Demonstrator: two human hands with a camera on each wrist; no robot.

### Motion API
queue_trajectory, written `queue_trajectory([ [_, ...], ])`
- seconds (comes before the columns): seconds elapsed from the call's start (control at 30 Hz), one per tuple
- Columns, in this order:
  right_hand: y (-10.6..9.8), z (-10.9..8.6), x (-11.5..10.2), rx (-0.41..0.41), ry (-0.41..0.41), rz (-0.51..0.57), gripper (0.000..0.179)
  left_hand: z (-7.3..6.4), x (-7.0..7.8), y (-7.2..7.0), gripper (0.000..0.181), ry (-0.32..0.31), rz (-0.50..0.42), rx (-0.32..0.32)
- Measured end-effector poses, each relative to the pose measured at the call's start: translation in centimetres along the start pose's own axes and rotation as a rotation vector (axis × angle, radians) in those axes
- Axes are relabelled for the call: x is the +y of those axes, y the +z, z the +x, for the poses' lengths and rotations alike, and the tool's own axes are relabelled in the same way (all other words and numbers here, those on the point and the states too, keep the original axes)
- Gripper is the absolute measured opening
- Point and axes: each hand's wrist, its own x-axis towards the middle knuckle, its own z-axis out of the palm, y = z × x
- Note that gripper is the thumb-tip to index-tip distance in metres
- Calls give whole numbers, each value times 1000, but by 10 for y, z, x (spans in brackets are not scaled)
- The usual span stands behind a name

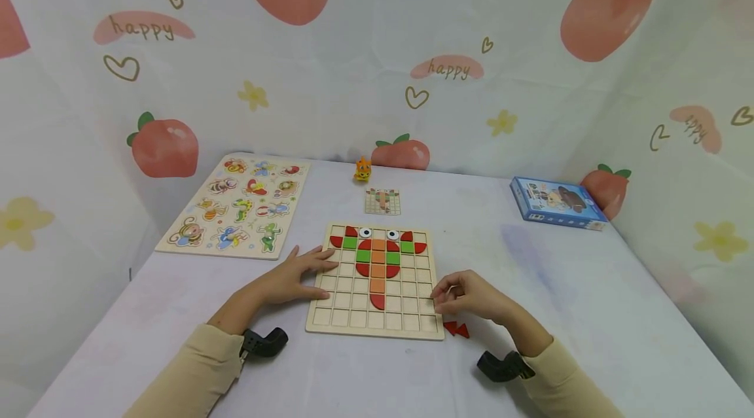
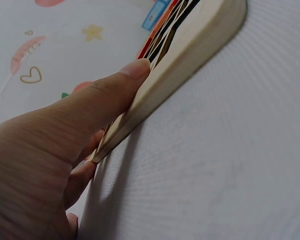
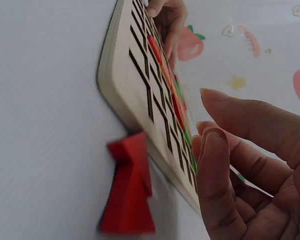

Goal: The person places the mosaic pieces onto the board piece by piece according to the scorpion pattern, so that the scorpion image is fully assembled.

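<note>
A wooden grid board (image 1: 357, 320) lies in front of me, with red, green and orange pieces and two round eye pieces set in its cells. My left hand (image 1: 288, 279) rests at the board's left edge, fingers spread; in the left wrist view its thumb (image 2: 136, 69) touches the frame. Near the right edge, my right hand (image 1: 471, 297) hovers with bent fingers. The right wrist view shows a gap between its thumb and fingers, and nothing is held there. Red triangular pieces (image 3: 129, 195) lie together on the table beside the board's near right corner.
Behind the board lies a small pattern card (image 1: 371, 207), with an orange toy figure (image 1: 362, 170) beyond it. An insect puzzle board (image 1: 235, 209) lies at the left. A blue box (image 1: 556, 203) sits at the back right, by the printed cloth backdrop (image 1: 353, 97).
</note>
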Motion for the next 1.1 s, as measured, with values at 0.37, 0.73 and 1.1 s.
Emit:
queue_trajectory([
  [0.37, 1, -22, 22, -44, -42, 47, 31, -3, 2, -1, 66, -4, 2, -2],
  [0.73, 1, -28, 22, -35, -75, -10, 24, -2, 4, -1, 66, 14, 13, 3],
  [1.1, -3, -28, 20, 19, -30, -70, 23, -2, 4, -2, 66, -2, 8, 2],
])
